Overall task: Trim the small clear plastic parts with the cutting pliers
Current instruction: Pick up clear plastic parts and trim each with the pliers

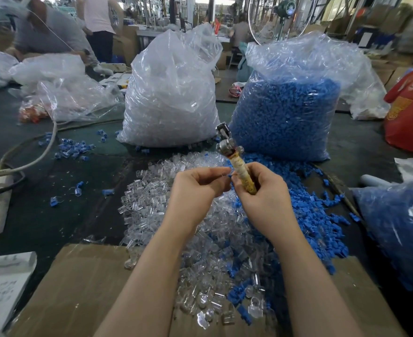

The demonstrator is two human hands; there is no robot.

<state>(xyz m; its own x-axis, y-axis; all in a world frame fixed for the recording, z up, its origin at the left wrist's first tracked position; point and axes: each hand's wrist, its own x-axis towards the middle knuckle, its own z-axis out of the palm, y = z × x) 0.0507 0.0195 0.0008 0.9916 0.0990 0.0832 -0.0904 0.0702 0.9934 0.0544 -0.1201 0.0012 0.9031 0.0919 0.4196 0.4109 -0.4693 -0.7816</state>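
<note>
My right hand point(261, 193) grips the cutting pliers point(234, 159) by their tape-wrapped handle, with the metal head pointing up and away. My left hand point(198, 183) sits just to the left, fingers curled, pinching something small at the fingertips close to the pliers' handle; the piece is too small to make out. Below both hands spreads a heap of small clear plastic parts point(176, 215) on the dark table. A heap of blue plastic parts point(305, 215) lies beside it on the right.
A big bag of clear parts point(171, 93) and a big bag of blue parts point(288, 105) stand behind the heaps. Cardboard point(84, 288) lies at the near edge. A white cable point(30, 161) runs at the left, a red bag point(409, 113) sits at the right. People work beyond.
</note>
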